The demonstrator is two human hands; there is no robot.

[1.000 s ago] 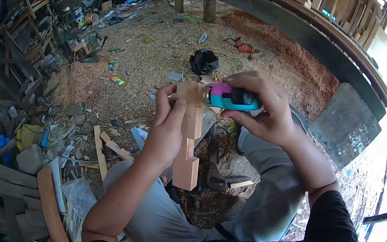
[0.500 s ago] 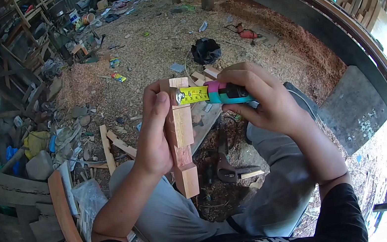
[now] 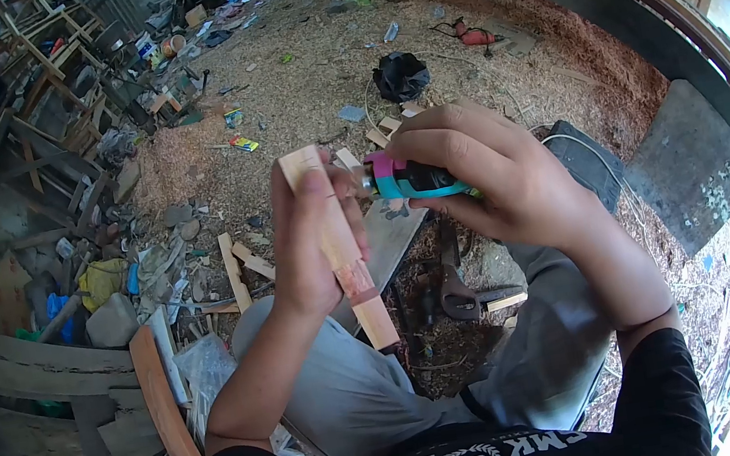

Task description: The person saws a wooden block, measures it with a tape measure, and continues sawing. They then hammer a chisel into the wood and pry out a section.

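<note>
1. Left hand point(image 3: 306, 246) wrapped round a wood block point(image 3: 339, 246), fingers closed on it, thumb lying up its face; block held in the air over the lap, top tipped toward 11 o'clock
2. Right hand point(image 3: 489, 176) clamped on a tape measure point(image 3: 410, 179), fingers curled over the case, its nose just at the block's 3 o'clock edge; cannot tell if any blade is out
3. Risk: one-hand grip sits mid-block, so pressure from the tape could twist or tip it and skew the reading
4. Risk: the tape hook may slip off the edge and snap back onto the fingers point(image 3: 354, 220)
5. Risk: a dropped block would land at 6 o'clock among the saw point(image 3: 458, 294) and scraps point(image 3: 243, 265), easily lost in sawdust point(image 3: 314, 75)
</note>
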